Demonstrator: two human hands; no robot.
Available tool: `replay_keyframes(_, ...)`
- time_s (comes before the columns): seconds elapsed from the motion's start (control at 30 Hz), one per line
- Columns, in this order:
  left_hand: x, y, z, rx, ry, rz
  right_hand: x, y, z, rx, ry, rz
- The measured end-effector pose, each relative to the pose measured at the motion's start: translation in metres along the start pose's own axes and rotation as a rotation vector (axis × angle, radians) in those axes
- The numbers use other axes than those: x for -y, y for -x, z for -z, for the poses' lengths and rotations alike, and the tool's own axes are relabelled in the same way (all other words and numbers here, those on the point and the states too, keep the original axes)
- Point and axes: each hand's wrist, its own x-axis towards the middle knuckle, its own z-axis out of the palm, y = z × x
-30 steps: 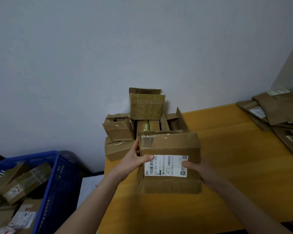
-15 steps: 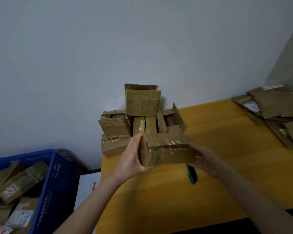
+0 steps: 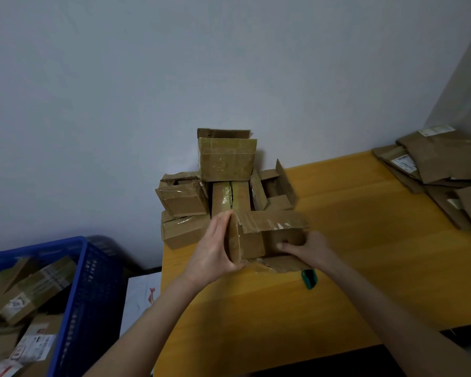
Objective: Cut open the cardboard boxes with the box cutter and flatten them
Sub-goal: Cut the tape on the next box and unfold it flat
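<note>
A brown cardboard box [image 3: 267, 229] sits on the yellow table [image 3: 351, 289] in front of me, its near side torn open with flaps spread above and below. My left hand [image 3: 214, 250] holds its left end, palm flat against the end flap and thumb hooked under the lower corner. My right hand [image 3: 303, 246] grips the right part, fingers curled into the open side. The green box cutter [image 3: 309, 278] lies on the table just below my right wrist, untouched. More taped boxes [image 3: 226, 164] are piled against the wall behind.
Flattened cardboard [image 3: 446, 164] is stacked at the table's far right. A blue plastic crate [image 3: 90, 281] with more labelled boxes stands on the floor at the left. White paper [image 3: 144, 297] lies between crate and table. The table's left edge runs just beneath my left forearm.
The box was turned from its label face onto its side and lowered to the table. Its near side has opened, my right hand moved into the opening, and the box cutter came into sight.
</note>
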Motion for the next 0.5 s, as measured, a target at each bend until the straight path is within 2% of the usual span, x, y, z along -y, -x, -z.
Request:
replay_keyframes(0.07, 0.001, -0.003, 0.002, 0.028, 0.007, 0.025, 0.000, -0.004, -0.001, -0.018, 0.044, 0.018)
replay_keyframes(0.17, 0.014, -0.007, 0.006, 0.142, 0.093, 0.113, -0.001, -0.006, -0.001, -0.048, -0.118, 0.007)
replay_keyframes(0.27, 0.029, -0.004, 0.011, 0.300, 0.283, 0.172, -0.003, -0.005, -0.005, -0.130, -0.104, -0.002)
replay_keyframes(0.33, 0.025, -0.003, 0.017, 0.386, 0.440, 0.286, -0.002, -0.002, -0.008, -0.186, -0.044, 0.023)
replay_keyframes(0.43, 0.009, -0.008, 0.015, 0.324, 0.571, 0.521, 0.005, 0.004, -0.013, -0.246, 0.027, 0.081)
replay_keyframes(0.5, 0.002, -0.014, 0.006, 0.219, 0.507, 0.628, 0.014, 0.005, -0.015, -0.262, 0.071, 0.128)
